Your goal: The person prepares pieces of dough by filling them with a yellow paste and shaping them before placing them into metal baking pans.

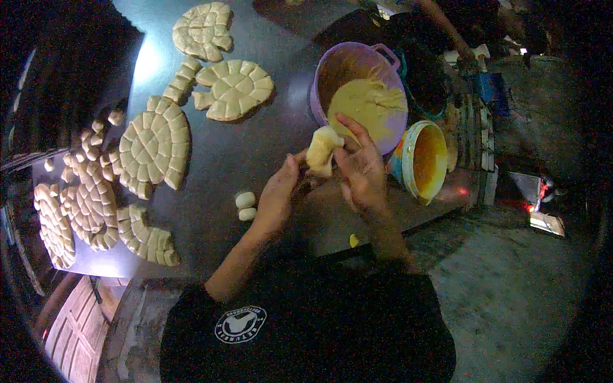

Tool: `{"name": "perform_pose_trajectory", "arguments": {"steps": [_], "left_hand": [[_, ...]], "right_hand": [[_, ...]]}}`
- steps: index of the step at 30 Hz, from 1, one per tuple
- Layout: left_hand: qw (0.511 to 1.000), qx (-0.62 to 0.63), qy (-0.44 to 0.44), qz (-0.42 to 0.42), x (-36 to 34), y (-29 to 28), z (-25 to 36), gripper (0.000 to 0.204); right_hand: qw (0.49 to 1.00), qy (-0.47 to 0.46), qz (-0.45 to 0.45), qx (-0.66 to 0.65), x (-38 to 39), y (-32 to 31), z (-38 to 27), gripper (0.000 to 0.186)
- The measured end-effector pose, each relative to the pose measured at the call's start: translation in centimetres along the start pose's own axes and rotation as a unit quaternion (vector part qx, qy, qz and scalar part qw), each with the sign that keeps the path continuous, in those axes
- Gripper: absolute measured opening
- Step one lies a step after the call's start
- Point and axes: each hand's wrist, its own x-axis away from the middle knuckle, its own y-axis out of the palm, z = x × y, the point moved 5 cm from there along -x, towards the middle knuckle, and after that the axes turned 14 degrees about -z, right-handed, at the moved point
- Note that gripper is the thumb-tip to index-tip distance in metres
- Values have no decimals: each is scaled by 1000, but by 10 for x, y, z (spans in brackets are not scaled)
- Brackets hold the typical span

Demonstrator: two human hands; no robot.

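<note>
A pale dough piece (322, 148) is held between the fingers of the left hand (276, 195) and right hand (365, 175), near a purple tub (348, 60) (yellowish mass (370, 105) inside).

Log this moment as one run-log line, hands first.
Left hand and right hand: dough piece held between them | Ahead: purple bucket, yellow mixture inside | Beside left hand: two dough balls
</note>
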Motion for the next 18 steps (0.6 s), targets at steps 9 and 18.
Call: {"name": "perform_pose_trajectory", "arguments": {"steps": [9, 18], "left_hand": [[992, 117, 40, 24, 34, 53, -27, 45], [923, -340, 174, -42, 67, 113, -69, 46]], "right_hand": [[990, -96, -98, -28, 78, -27, 8, 32], [859, -258, -91, 433, 164, -30, -56, 39]]}}
